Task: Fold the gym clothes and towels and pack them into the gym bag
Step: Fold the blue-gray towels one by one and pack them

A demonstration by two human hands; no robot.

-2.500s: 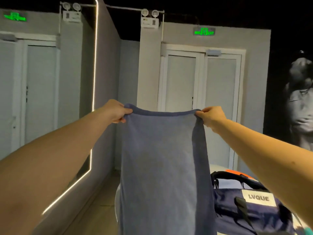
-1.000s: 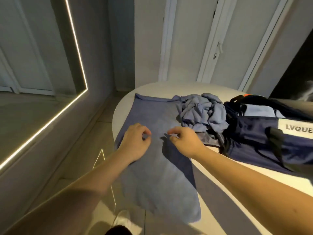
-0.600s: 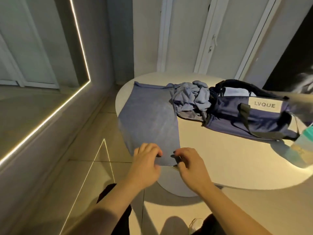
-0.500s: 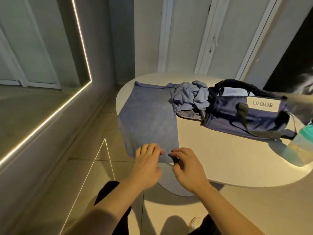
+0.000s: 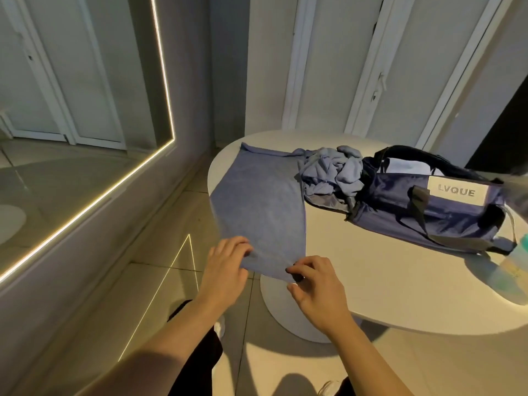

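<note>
Bare tabletop (image 5: 385, 267) right of towel (image 5: 263, 207); crumpled clothes (image 5: 331, 172), gym bag (image 5: 428, 212) behind; possibly bottle (image 5: 511, 270) far right.

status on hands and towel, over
Left hand, right hand hold blue towel, near corners. Far end spread on table. Crumpled clothes beside gym bag, at towel's far edge.

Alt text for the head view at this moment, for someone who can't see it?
The left hand and right hand hold the near end of a blue towel spread along a white table, its end past the table's edge. Behind it lie crumpled blue clothes beside a navy gym bag labelled LVQUE.
</note>
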